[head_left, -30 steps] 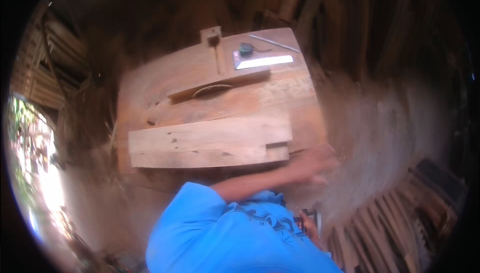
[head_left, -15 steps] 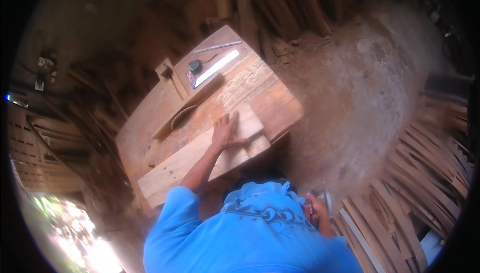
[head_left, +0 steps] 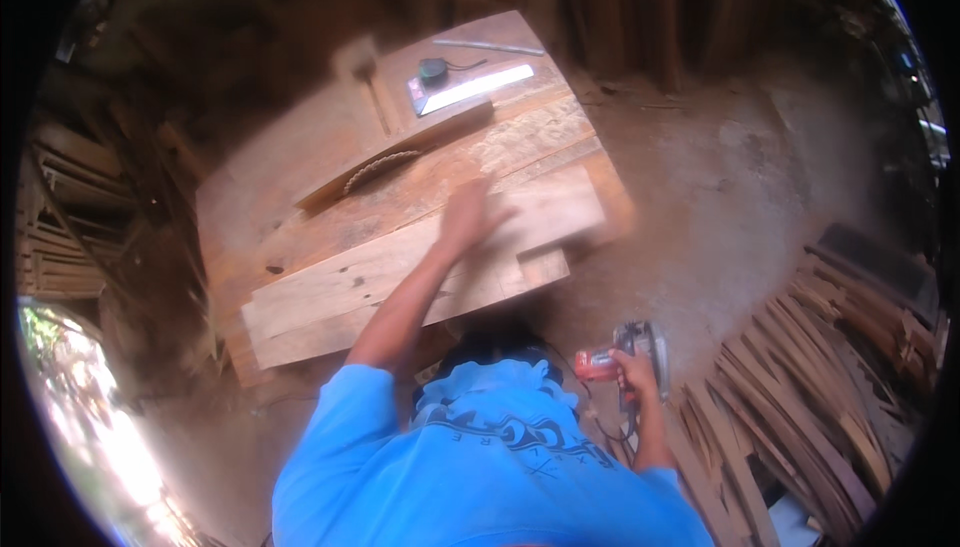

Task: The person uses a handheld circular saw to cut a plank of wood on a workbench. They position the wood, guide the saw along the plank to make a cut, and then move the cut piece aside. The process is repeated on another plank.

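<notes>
My left hand reaches over the pale wooden boards along the table's near edge, fingers apart and motion-blurred; I cannot tell whether it touches them. My right hand grips a red and grey handheld power saw at my right side, away from the table, with a cord hanging below. Just beyond the boards, a toothed circular blade rises from the wooden table, beside a long wooden strip.
At the table's back lie a dark tape measure, a metal square, a thin rod and an upright wooden piece. Stacked offcuts cover the floor at right; more timber stands at left and behind.
My left arm has swung from across the near edge up onto the boards. The saw in my right hand has come out to the right into fuller view. The camera view has also turned.
</notes>
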